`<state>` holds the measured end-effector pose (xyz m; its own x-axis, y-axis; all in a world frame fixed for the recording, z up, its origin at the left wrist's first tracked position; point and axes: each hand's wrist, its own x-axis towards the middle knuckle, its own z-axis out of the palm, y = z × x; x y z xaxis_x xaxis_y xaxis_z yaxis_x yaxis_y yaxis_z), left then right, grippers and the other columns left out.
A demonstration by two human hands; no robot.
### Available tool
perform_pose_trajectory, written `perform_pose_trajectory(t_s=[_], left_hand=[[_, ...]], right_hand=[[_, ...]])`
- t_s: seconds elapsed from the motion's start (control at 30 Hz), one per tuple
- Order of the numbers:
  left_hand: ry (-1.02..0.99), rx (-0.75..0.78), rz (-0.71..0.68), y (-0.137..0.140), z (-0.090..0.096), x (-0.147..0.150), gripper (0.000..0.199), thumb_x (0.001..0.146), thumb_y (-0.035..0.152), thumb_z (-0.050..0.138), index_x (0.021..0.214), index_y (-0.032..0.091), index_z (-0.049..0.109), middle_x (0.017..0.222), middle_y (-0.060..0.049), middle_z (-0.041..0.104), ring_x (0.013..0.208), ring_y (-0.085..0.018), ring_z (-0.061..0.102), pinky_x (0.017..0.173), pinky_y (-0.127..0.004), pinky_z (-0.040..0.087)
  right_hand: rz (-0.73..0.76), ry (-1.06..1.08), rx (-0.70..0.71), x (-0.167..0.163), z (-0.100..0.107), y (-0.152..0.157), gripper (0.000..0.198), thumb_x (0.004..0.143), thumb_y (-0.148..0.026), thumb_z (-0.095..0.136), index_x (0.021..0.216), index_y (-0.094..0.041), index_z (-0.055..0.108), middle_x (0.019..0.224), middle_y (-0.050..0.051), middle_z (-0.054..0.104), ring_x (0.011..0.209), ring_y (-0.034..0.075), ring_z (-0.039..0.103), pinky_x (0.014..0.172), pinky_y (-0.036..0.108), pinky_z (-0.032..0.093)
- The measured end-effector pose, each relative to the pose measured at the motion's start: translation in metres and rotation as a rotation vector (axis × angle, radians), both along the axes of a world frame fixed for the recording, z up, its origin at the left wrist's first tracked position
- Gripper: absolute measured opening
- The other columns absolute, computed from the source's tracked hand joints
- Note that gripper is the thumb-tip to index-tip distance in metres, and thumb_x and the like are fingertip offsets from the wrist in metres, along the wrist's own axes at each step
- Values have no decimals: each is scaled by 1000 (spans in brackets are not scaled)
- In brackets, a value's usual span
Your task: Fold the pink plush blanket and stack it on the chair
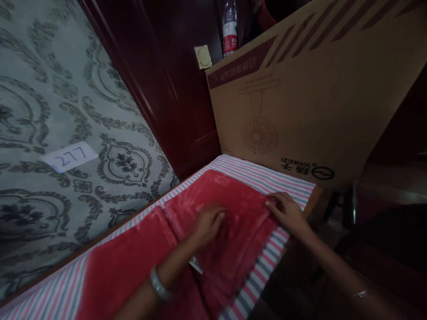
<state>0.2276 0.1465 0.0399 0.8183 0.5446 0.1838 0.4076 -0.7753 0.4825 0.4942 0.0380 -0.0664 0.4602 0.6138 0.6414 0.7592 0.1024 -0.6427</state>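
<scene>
A red plush cloth [133, 253] lies spread over a striped sheet, with a fold or seam running across it and a small white label [196, 265] showing near the middle. My left hand [210, 224], smeared by motion, is over the middle of the cloth with its fingers curled in; what they hold, if anything, is hidden. At the cloth's far right corner, my right hand [285, 212] pinches the edge between thumb and fingers. A grey bangle [160, 284] circles my left wrist.
The sheet with pink and grey stripes [267, 173] covers a wooden-edged surface. Behind it stands a large cardboard box [310, 102] with a fan drawing. A plastic bottle [230, 31] shows above the box. Patterned wallpaper [126, 164] with a "277" paper [70, 156] is on the left.
</scene>
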Motion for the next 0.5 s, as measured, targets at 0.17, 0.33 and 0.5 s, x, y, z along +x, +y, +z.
perform_pose_trajectory(t_s=[0.17, 0.33, 0.5], left_hand=[[153, 78, 477, 100, 11, 15, 44, 90, 21, 51, 133, 13, 56, 143, -19, 56, 133, -28, 51, 111, -43, 38], [182, -54, 593, 164, 6, 38, 29, 94, 30, 49, 107, 12, 68, 116, -18, 71, 116, -29, 63, 95, -34, 46], [85, -210, 562, 199, 5, 68, 31, 88, 40, 61, 71, 15, 65, 76, -8, 70, 77, -23, 66, 69, -29, 47]], right_hand=[[-65, 3, -43, -1, -15, 4, 42, 90, -61, 49, 96, -24, 68, 92, 10, 73, 85, 30, 69, 76, 46, 56], [-91, -34, -53, -3, -21, 3, 39, 86, -59, 57, 103, -26, 67, 96, 10, 73, 88, 33, 69, 77, 49, 57], [-66, -20, -144, -4, -16, -3, 42, 86, -54, 54, 113, -23, 65, 106, 11, 73, 98, 32, 67, 84, 48, 55]])
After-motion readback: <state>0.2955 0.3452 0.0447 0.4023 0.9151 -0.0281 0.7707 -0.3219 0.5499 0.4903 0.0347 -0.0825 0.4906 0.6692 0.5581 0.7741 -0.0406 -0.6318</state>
